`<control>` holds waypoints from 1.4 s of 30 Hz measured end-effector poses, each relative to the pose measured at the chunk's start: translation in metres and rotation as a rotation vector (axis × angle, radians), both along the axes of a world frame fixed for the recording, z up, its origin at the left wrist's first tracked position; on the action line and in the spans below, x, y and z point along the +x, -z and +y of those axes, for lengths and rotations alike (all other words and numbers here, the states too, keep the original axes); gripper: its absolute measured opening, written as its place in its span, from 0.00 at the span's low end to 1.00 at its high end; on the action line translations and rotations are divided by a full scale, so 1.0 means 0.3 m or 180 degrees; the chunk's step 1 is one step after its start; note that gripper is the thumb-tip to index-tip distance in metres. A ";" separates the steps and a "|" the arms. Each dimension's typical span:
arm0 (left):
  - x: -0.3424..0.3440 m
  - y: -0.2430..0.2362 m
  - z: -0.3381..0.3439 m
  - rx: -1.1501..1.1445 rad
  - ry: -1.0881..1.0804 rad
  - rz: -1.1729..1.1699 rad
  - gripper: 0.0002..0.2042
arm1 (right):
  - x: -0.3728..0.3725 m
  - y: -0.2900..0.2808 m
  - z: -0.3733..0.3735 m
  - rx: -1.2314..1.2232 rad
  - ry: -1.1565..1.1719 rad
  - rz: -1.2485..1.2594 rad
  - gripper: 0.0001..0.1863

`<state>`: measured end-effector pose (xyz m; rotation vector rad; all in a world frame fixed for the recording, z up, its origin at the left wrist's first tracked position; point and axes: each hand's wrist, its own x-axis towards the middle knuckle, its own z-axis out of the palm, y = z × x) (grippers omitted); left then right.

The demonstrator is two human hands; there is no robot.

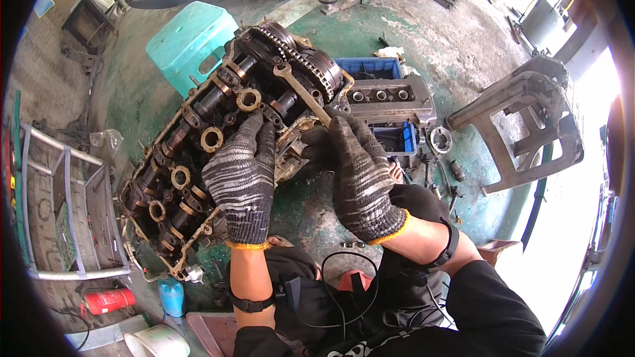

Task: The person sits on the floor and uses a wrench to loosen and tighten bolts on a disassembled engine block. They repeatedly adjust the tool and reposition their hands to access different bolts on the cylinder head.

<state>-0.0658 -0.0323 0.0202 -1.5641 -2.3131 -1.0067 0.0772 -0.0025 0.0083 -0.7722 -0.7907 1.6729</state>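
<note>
An oily engine (175, 139) with its camshafts laid bare stretches diagonally in front of me. At its far end a timing chain (307, 63) runs over round sprockets. My right hand (360, 172), in a dark striped knit glove, grips the lower end of a wrench (303, 91). The wrench's far head lies over the engine beside the chain; whether it sits on a bolt I cannot tell. My left hand (241, 182), gloved alike, rests on the engine near a brass-coloured ring (249, 100). Its fingers are pressed together, and their tips are partly hidden among the parts.
Behind the engine stands a turquoise stool (188, 43). To the right are an engine cover (397, 99), a blue crate (370, 66), loose parts and a grey stool (522, 125). A metal rack (73, 208) and a fire extinguisher (109, 301) are at left.
</note>
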 end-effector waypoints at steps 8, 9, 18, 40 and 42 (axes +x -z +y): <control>-0.012 0.003 -0.009 0.0067 0.0137 -0.0040 0.13 | -0.027 0.011 -0.020 -0.0106 -0.0314 0.0411 0.19; -0.009 0.000 -0.009 0.0071 0.0142 -0.0044 0.13 | -0.029 0.014 -0.020 -0.0102 -0.0308 0.0407 0.19; -0.010 0.007 -0.002 0.0302 0.0221 0.0118 0.09 | -0.037 0.032 -0.026 0.0153 -0.0222 0.0126 0.22; -0.021 -0.028 -0.053 -0.0163 0.0454 -0.0467 0.16 | -0.038 0.022 0.098 0.3256 -0.0723 -0.3051 0.25; -0.015 -0.029 -0.051 -0.0261 0.0418 -0.0497 0.16 | -0.065 0.060 0.124 0.3022 -0.0989 -0.2890 0.26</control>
